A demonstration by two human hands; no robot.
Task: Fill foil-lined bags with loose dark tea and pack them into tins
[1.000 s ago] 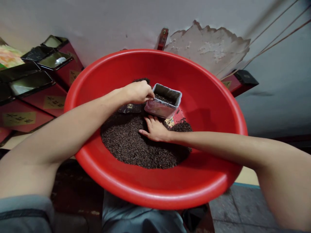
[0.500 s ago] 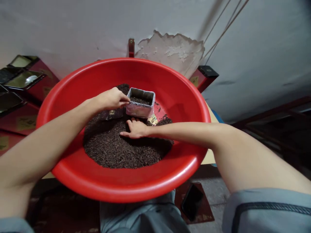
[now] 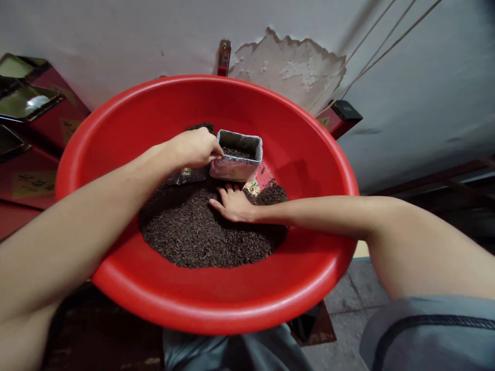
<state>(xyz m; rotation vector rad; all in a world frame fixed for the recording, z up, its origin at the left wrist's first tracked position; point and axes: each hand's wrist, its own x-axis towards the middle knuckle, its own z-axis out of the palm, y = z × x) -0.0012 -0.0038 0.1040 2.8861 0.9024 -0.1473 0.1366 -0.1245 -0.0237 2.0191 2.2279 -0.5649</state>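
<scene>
A big red basin (image 3: 216, 312) holds a heap of dark loose leaves (image 3: 193, 234). Inside it, a small pinkish tin (image 3: 235, 169) stands upright with some of the same leaves in it. My left hand (image 3: 199, 148) pinches the tin's left rim between thumb and fingers. Just below the tin, my right hand (image 3: 234, 203) rests palm down on the leaves, fingers spread and pointing up and left. Beneath my left hand lies a dark lid-like piece (image 3: 187, 175). A red and gold surface (image 3: 264, 178) shows partly, right of the tin.
Several red tins with open tops (image 3: 58, 111) stand left of the basin. Behind it are a peeling wall (image 3: 290, 67), a small red upright object (image 3: 224, 57) and a red box with a black end (image 3: 342, 118). Cords (image 3: 386, 49) hang at the upper right.
The camera view has shifted, so the basin sits differently in it. Both hands keep nearly the same places relative to the tin and leaves; the left still pinches the rim.
</scene>
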